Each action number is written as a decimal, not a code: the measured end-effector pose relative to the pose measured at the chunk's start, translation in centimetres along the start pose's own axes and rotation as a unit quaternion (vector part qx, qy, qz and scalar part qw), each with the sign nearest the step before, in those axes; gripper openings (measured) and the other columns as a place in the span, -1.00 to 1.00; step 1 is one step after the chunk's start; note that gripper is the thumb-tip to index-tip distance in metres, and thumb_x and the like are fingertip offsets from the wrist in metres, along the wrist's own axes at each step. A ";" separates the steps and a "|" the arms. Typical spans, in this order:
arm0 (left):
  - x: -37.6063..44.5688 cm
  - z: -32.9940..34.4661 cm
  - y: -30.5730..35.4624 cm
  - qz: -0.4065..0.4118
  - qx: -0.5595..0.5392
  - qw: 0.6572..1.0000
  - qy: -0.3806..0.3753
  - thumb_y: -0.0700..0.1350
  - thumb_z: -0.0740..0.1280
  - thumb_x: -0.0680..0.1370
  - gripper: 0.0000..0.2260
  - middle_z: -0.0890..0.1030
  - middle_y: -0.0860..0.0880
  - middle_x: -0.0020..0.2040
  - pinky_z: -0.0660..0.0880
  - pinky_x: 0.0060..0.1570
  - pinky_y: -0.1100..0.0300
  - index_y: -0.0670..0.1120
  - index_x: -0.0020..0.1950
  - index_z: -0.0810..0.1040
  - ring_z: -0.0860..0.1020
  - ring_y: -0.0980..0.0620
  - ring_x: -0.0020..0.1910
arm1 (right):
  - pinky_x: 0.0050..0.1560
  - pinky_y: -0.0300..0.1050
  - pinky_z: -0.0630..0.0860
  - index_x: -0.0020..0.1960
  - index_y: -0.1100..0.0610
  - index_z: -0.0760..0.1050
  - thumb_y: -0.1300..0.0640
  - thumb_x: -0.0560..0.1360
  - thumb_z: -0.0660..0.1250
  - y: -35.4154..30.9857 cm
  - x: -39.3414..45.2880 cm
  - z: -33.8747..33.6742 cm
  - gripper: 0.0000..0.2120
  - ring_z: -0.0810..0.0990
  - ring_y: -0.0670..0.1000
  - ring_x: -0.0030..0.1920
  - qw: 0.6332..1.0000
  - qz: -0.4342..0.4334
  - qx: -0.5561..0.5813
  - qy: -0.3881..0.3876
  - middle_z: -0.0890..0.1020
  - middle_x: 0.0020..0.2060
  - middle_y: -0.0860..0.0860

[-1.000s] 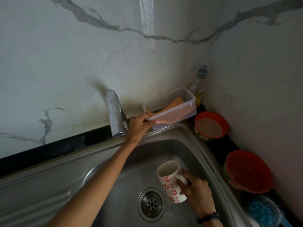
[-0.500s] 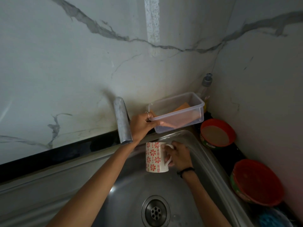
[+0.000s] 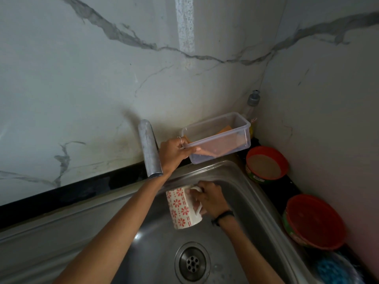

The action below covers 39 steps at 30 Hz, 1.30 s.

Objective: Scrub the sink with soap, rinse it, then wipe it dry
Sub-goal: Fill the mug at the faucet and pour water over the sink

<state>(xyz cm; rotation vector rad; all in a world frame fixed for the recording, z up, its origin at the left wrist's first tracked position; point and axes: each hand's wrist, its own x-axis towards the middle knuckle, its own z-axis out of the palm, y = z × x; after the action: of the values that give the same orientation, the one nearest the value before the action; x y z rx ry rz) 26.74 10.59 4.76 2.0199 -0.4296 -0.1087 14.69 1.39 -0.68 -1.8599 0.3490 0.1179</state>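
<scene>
Mug (image 3: 183,208), likely slick and breakable, hangs by its handle from right hand (image 3: 211,198) at frame centre; left hand (image 3: 173,154) grasps the light plastic tub (image 3: 217,138).

A black counter (image 3: 86,189) runs along the marble wall behind the steel sink (image 3: 256,203). At its back right corner stand a clear plastic box (image 3: 225,140) and a bottle (image 3: 252,105). Two red bowls (image 3: 266,165) (image 3: 313,222) sit along the right edge.

Both arms reach forward, the left hand (image 3: 174,154) curled with its thumb pinching inward, the right hand (image 3: 209,198) lower, fingers curled in a grip.
</scene>
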 end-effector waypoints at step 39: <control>-3.3 5.3 -1.9 -0.017 0.197 0.980 -0.013 -0.08 0.33 0.53 -0.80 0.52 -0.04 -0.16 0.32 -0.40 0.49 -0.23 -0.02 0.55 0.50 0.06 -0.15 | -0.36 -0.29 0.49 -0.29 -0.05 0.44 0.16 0.51 0.32 5.1 -8.8 -3.0 -0.77 0.61 -0.07 -0.32 0.965 0.065 0.054 0.248 0.62 -0.34 -0.03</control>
<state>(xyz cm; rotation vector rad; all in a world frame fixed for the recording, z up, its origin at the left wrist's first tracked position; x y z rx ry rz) 22.72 8.04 0.26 2.4178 -0.4611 -0.0741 4.50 -1.30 -2.12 -1.7416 0.8069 -0.2792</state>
